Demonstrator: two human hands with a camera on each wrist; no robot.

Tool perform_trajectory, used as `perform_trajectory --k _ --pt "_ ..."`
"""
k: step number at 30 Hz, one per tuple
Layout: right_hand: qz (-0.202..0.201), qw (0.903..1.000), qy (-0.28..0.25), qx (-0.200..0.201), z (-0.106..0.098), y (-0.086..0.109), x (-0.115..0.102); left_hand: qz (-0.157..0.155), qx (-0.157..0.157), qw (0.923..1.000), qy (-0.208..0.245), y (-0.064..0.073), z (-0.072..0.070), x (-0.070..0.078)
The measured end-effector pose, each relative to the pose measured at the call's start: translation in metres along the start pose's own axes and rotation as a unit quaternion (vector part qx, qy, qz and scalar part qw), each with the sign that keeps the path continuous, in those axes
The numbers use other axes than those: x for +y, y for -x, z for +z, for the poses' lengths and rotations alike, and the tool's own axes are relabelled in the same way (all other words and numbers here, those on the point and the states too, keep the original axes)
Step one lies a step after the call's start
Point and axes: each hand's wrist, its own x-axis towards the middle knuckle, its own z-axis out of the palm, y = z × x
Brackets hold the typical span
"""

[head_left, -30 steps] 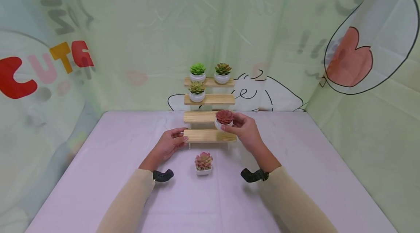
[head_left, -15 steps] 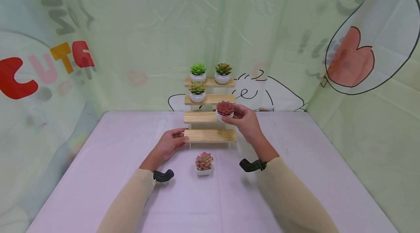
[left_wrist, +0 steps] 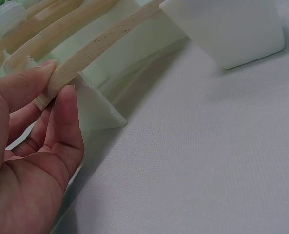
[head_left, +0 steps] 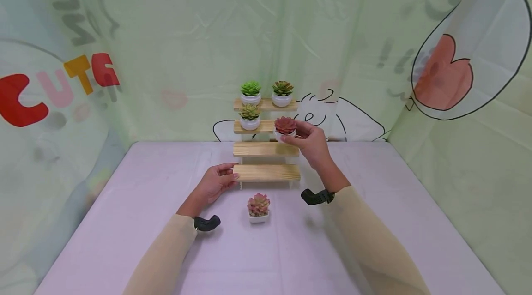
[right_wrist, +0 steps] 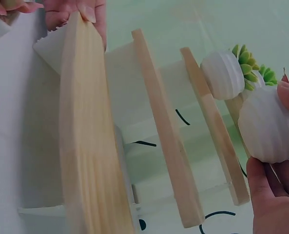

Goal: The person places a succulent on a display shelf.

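Observation:
A tiered wooden shelf stand (head_left: 266, 172) stands at the middle of the table's back. My left hand (head_left: 214, 183) pinches the left end of its lowest board, thumb above and fingers below in the left wrist view (left_wrist: 42, 141). In my right hand (head_left: 313, 145) is a potted red succulent (head_left: 285, 125), its white ribbed pot (right_wrist: 268, 126) held between thumb and fingers by the right part of the second board from the top. Whether the pot touches that board I cannot tell. A yellow-green potted succulent (head_left: 250, 117) sits on that board's left part.
On the top board stand a bright green potted succulent (head_left: 250, 92) and a dark green-red one (head_left: 282, 93). A pink succulent in a square white pot (head_left: 258, 208) stands on the table in front of the stand. Printed curtains surround the table.
My right hand has raised the potted red succulent from in front of the third board to the level of the second board from the top. My left hand has stayed on the lowest board.

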Motion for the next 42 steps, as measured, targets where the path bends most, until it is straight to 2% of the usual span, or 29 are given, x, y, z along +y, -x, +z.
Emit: perform_trajectory --k 11,20,24,32,42 --pt "-0.002 0.9999 0.014 0.005 0.002 -0.015 -0.007 0.005 -0.001 1.0000 -0.002 0.001 0.000 0.000" --pt "-0.026 0.9990 0.036 0.009 0.003 -0.028 -0.003 0.005 0.000 1.0000 -0.004 0.001 0.001 0.001" --pt "-0.034 0.9989 0.030 0.009 0.003 -0.032 -0.003 0.006 -0.001 1.0000 -0.003 0.002 0.000 0.001" --pt "-0.022 0.9994 0.023 0.009 0.004 -0.039 -0.002 0.004 0.000 1.0000 -0.008 0.000 0.000 -0.001" --pt "-0.022 0.9981 0.055 0.016 0.006 -0.043 -0.003 0.004 0.006 1.0000 -0.006 0.000 0.001 -0.001"
